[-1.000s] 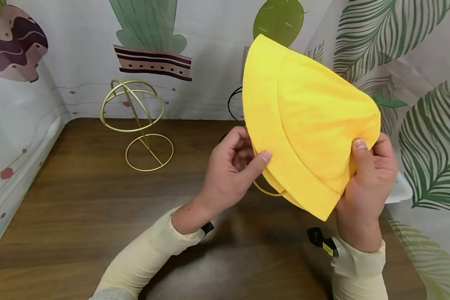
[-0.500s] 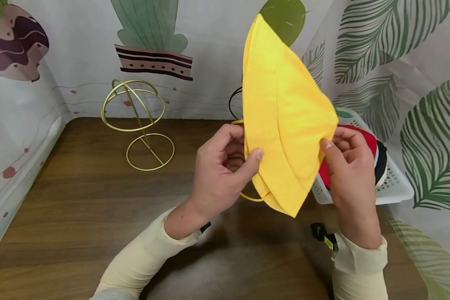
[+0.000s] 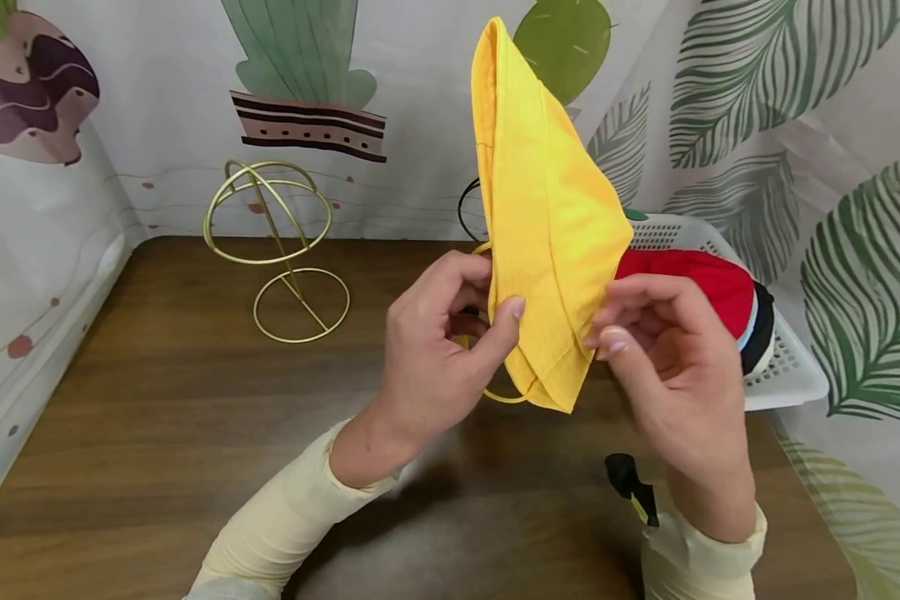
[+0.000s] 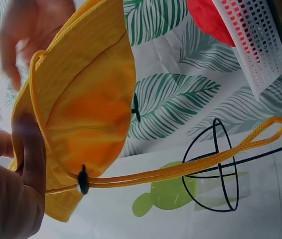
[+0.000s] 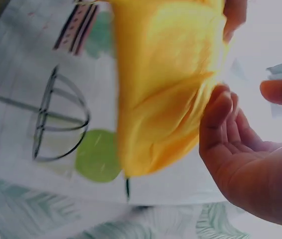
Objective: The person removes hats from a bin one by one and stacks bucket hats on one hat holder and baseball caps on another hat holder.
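A yellow bucket hat [image 3: 543, 225] is held up above the table, folded flat with its brim to the left. My left hand [image 3: 435, 350] pinches the brim, thumb on the outer face and fingers inside. My right hand [image 3: 675, 367] is at the hat's right edge, fingers bent loosely; in the right wrist view its fingertips are against the yellow fabric [image 5: 161, 99] or just beside it, and the thumb stands well apart. A yellow chin cord [image 4: 181, 172] with a dark cord lock [image 4: 82, 180] hangs from the hat in the left wrist view.
On the wooden table [image 3: 157, 417], a gold wire hat stand [image 3: 292, 275] stands at the back left. A black wire stand [image 4: 218, 164] is mostly behind the hat in the head view. At the right, a white basket [image 3: 791, 379] holds a red hat [image 3: 697, 283] and darker ones.
The hat has turned edge-on and shifted left, uncovering the basket. My right hand has released its pinch on the crown and moved left and down along the edge; the left keeps its pinch.
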Motion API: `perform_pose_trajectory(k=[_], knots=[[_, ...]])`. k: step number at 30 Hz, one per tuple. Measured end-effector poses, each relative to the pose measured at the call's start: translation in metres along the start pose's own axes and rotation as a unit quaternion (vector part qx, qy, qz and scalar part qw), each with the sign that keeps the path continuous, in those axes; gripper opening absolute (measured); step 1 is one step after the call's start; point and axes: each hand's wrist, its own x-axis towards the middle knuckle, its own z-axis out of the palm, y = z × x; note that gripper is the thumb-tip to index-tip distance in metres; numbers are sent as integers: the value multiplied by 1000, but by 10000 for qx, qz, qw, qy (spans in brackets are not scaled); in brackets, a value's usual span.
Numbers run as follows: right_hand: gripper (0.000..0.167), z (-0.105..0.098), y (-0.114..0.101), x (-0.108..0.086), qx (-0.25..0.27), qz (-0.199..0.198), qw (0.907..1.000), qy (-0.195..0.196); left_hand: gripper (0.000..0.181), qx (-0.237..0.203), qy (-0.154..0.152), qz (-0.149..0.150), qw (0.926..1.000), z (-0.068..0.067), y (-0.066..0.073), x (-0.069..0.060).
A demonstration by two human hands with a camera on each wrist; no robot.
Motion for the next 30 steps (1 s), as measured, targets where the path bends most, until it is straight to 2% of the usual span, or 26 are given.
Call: perform_pose_trajectory(k=[3,5,10,14,20,25,30], knots=[[41,12,-7,2,-211,185,9991,-323,17,353,-105,390,9986,1,0,-1],[46,18,-10,3,-351,349,9977,-469,17,683,-184,774,9945,1,1,-2],[50,25,-13,7,-390,573,9957,-611,17,1350,-258,1602,9775,3,3,-1],[57,27,-16,9,-307,668,9959,-518,15,1651,-287,1919,9670,2,7,-1],[67,29,-16,12,-286,687,9957,-544,10,1846,-548,2186,9566,-2,12,-3],[63,26,-14,15,-224,516,9954,-779,13,1797,-760,2114,9577,-7,13,-3],[64,26,-14,15,-233,665,9943,-805,13,1862,-783,2071,9572,-9,12,0]])
